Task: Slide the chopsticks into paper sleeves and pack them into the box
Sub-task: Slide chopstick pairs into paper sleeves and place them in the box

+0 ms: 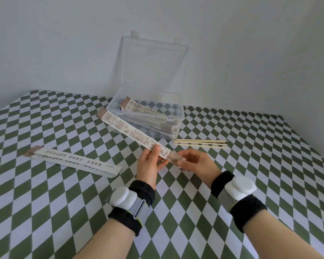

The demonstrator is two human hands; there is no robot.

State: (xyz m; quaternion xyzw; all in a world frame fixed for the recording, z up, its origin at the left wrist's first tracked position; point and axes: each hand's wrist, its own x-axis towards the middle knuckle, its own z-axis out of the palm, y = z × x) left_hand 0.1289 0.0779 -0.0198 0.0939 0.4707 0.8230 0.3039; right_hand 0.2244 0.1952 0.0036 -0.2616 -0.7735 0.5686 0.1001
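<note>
A long printed paper sleeve (131, 130) is held in the air, slanting from the box's front left corner down to my hands. My left hand (150, 163) grips it near its lower part, thumb on top. My right hand (194, 161) pinches its brown patterned lower end. A clear plastic box (178, 116) with its lid standing open holds several sleeved chopsticks (148, 113). Several bare wooden chopsticks (200, 143) lie on the table right of the box. Whether chopsticks are inside the held sleeve cannot be seen.
Two or more empty white paper sleeves (73, 159) lie flat at the left on the green-and-white checked tablecloth (176, 212). A plain wall stands close behind the box. Both wrists wear black bands with white devices.
</note>
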